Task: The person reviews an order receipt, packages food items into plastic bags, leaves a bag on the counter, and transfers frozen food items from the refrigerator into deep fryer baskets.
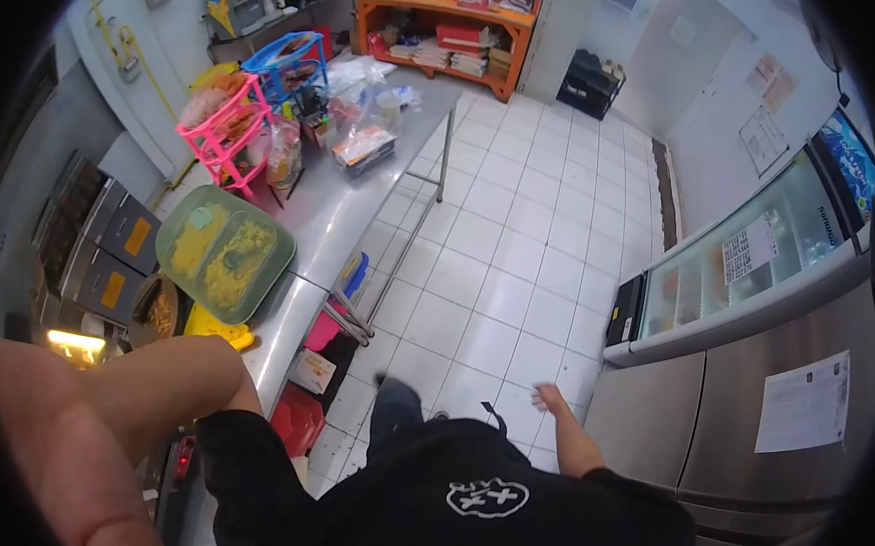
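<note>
My left hand (75, 464) is raised very close to the camera at the lower left, with the elbow bent. It is large and cut off by the frame edge, so its fingertips and anything they touch are hidden. My right hand (548, 398) hangs at my side above the tiled floor (517, 299), holding nothing, its fingers a little apart. Nearest to my left arm on the steel table (306, 288) lies a yellow item (215, 329). Beyond it sits a green-rimmed clear container (226, 248) with yellowish food in two compartments.
Pink (225, 136) and blue (282, 60) basket racks stand on the table beside plastic bags (363, 125). An orange shelf (456, 28) is at the back. Steel refrigerator doors (785, 394) and a glass-door cooler (729, 250) line the right side. Black crates (588, 83) rest against the far wall.
</note>
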A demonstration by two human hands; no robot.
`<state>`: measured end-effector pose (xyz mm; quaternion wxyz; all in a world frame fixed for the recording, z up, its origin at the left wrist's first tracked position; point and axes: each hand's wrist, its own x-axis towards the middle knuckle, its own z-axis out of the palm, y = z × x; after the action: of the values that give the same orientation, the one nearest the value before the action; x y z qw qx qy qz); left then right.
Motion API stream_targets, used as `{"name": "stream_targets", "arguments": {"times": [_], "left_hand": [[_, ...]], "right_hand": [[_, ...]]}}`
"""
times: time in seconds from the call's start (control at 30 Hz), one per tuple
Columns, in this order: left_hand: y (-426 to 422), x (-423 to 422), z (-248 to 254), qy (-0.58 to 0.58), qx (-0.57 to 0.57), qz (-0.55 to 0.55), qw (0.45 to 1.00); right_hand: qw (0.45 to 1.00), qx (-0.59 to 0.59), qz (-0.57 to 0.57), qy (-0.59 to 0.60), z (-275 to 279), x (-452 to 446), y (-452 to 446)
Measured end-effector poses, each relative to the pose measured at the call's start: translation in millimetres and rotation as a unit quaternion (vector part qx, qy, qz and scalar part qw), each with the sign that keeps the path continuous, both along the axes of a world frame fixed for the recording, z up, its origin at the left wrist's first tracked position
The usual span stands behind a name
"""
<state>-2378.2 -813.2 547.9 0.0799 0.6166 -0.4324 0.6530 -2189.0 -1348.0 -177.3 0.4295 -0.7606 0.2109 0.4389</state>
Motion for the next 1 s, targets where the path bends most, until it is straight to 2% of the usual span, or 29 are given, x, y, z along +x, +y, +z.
{"name": "stream_targets", "arguments": {"times": [0.07,0.2,0.27,0.3,0.33,0.4,0.47,0.57,0.7,0.8,0.87,0.97,1.0], "left_hand": [[8,38,-6,-0.003,-0.003,0.002,1.000],[48,119,-21,-0.024,-0.024,0.010,0.999],[78,164,-29,-0.053,-0.040,0.009,0.998],[94,186,-31,-0.065,-0.051,0.005,0.997],[112,209,-30,-0.069,-0.061,0.002,0.996],[139,265,-31,-0.076,-0.071,-0.003,0.995],[159,313,-37,-0.080,-0.092,-0.008,0.993],[185,383,-38,-0.075,-0.110,-0.004,0.991],[223,463,-48,-0.053,-0.140,0.043,0.988],[250,522,-68,-0.005,-0.199,0.103,0.975],[270,564,-88,0.067,-0.274,0.167,0.945],[309,632,-134,0.287,-0.399,0.265,0.829],[334,658,-155,0.385,-0.417,0.254,0.783]], "right_hand": [[0.996,0.046,0.080,0.001,5,51,72],[0.976,0.139,0.168,-0.006,-28,156,165],[0.967,0.114,0.225,-0.048,-35,213,189],[0.980,0.037,0.195,-0.030,-3,234,210],[0.978,0.029,0.201,-0.055,21,252,216],[0.984,-0.015,0.175,-0.020,36,301,223],[0.987,0.013,0.158,-0.040,26,349,201],[0.995,0.000,0.076,-0.060,36,416,194],[0.996,-0.010,0.057,-0.068,74,484,243],[0.991,0.031,0.088,-0.097,95,555,308],[0.980,0.085,0.107,-0.148,107,622,370],[0.942,0.170,0.150,-0.249,167,722,500],[0.925,0.217,0.167,-0.265,186,750,542]]}}
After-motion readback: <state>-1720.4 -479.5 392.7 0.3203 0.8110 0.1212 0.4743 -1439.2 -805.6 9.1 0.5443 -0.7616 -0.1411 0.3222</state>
